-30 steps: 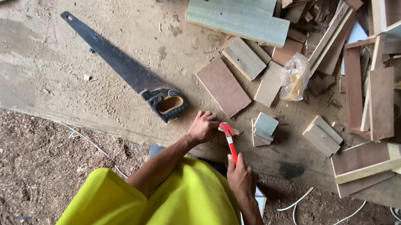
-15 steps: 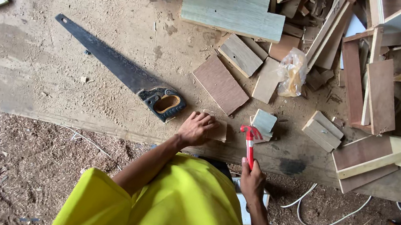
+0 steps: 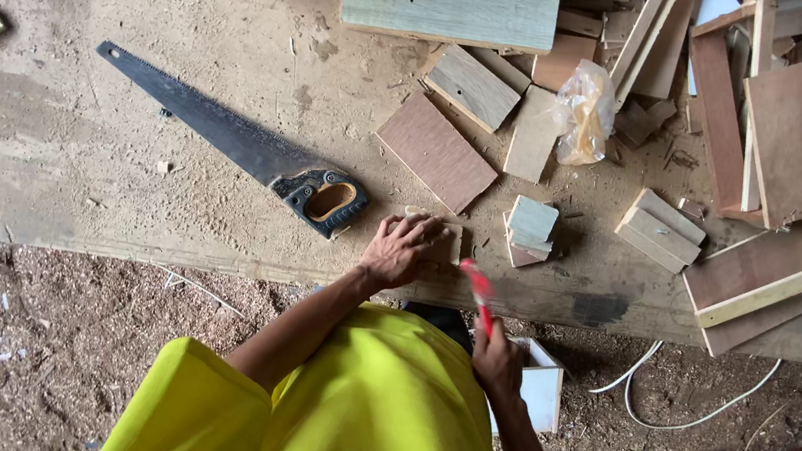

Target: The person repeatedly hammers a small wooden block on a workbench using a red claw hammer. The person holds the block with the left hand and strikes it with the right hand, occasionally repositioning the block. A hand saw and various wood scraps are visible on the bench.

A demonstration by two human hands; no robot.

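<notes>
**Small block pinned at bench edge, red tool raised**

Sawdust-strewn dirt floor below, a worn plank workbench (image 3: 74, 178) above, crowded with offcuts. Nearest the camera, a right hand (image 3: 498, 360) closed around the red-handled tool (image 3: 480, 295), its working end blurred and hard to make out, held just off the bench edge. Beyond it, a left hand (image 3: 401, 248) spread flat over a small wood block (image 3: 441, 245) close to the near edge, fingers covering most of it. Likely hazards: fingers lying close to where the tool would land; a block this small skidding on the dust or tipping off the edge. Further in, a handsaw (image 3: 229, 141) lying teeth exposed just beside the left wrist, within easy reach of a careless brush. Farthest back, loose boards (image 3: 451, 10) and a crumpled plastic bag (image 3: 585, 111).
</notes>
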